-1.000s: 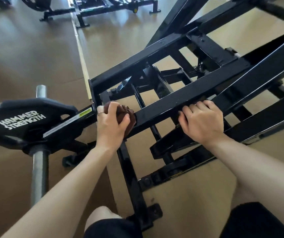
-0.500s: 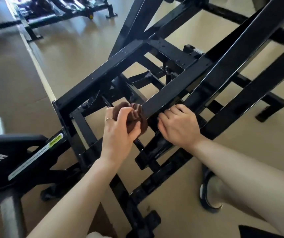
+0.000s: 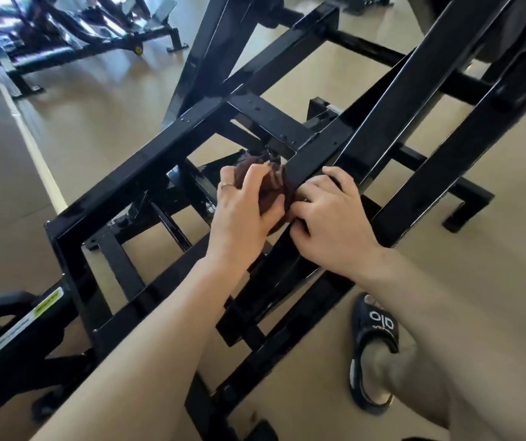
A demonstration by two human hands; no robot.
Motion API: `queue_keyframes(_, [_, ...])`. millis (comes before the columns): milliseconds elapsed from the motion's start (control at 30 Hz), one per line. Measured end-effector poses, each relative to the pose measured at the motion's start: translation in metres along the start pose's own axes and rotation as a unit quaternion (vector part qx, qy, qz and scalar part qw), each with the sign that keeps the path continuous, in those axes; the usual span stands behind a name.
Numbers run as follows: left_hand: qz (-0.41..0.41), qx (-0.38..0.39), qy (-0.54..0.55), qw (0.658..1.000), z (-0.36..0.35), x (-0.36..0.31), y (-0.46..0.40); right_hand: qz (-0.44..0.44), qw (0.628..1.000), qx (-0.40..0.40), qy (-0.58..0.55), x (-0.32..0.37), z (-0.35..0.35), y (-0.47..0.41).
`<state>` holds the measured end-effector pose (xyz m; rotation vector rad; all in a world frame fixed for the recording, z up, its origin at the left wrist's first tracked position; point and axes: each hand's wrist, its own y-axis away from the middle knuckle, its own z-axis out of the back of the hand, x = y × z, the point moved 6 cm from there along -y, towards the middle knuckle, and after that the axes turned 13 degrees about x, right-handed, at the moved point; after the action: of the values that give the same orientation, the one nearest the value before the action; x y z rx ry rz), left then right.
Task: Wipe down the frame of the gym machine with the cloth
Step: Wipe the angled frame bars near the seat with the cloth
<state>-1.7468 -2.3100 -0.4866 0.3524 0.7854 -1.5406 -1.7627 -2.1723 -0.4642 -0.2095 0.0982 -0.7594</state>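
Note:
The gym machine's black steel frame [image 3: 147, 163] fills the view, its bars slanting from lower left to upper right. A bunched dark brown cloth [image 3: 274, 179] is wrapped around one slanted bar near the middle. My left hand [image 3: 242, 214] grips the cloth against that bar, a ring on one finger. My right hand [image 3: 328, 218] sits right beside it, its fingers curled over the same bar and touching the cloth's edge.
A black slide sandal [image 3: 373, 338] with my foot in it stands on the tan floor at lower right. Another black machine [image 3: 73, 36] stands at the far upper left. A labelled black arm [image 3: 16, 332] of the machine juts out at lower left.
My left hand has slid the cloth up along the bar toward the right, meeting my right hand. The view has swung rightward, so the weight plate has left the frame and my sandal shows.

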Motion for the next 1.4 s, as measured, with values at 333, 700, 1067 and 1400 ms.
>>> queue_keyframes(333, [-0.021, -0.007, -0.046, 0.999, 0.009, 0.022, 0.031, 0.021, 0.991, -0.130, 0.019, -0.033, 0.023, -0.005])
queue_keyframes(700, [-0.077, 0.032, -0.015, 0.996, -0.011, -0.002, -0.005, 0.045, 0.967, -0.248, 0.031, -0.037, 0.016, -0.005])
queue_keyframes(1067, [-0.074, 0.053, -0.073, 0.993, -0.003, 0.004, -0.010, 0.022, 0.956, -0.291, 0.027, -0.033, 0.009, -0.006])
queue_keyframes(1400, [-0.126, 0.074, -0.049, 0.988, -0.020, -0.017, -0.049, 0.023, 0.940, -0.339, -0.007, -0.082, 0.057, -0.012])
